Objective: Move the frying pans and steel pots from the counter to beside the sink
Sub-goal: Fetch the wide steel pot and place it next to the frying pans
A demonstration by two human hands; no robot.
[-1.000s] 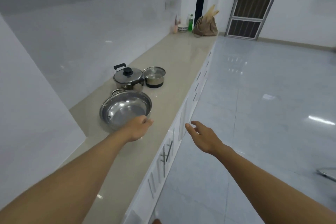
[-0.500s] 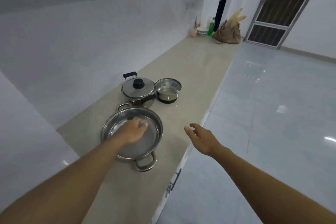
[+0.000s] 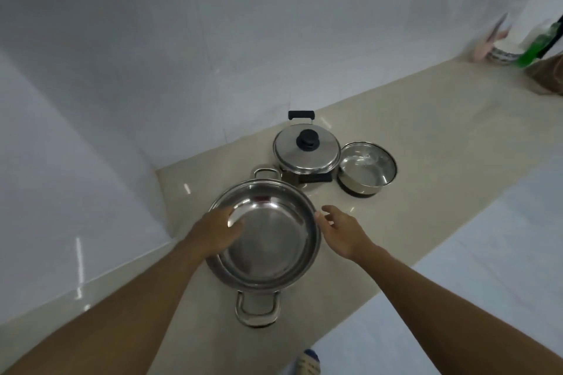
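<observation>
a wide, shallow steel pan [image 3: 268,240] sits at the near end of a beige counter [image 3: 426,143], its two loop handles lined up near to far: one handle [image 3: 257,307] points toward the camera, the other [image 3: 265,173] toward the far wall. a small reddish mark shows on the inside of the pan's far wall, too blurred to read. the person's left hand [image 3: 217,230] lies over the pan's left rim, fingers loosely curled down into the bowl, not clamped on anything that can be made out. the right hand [image 3: 342,230] is spread open just beside the right rim, fingertips at or almost at the metal; contact cannot be told. just beyond the pan stands a lidded steel pot [image 3: 306,152] with a black knob, its black side handles also set near to far. to its right, close beside it, is a smaller open steel pot [image 3: 367,169] on a dark base. at the far right end of the counter, blurred, stand a green bottle [image 3: 537,46] and a pale container [image 3: 504,52]
</observation>
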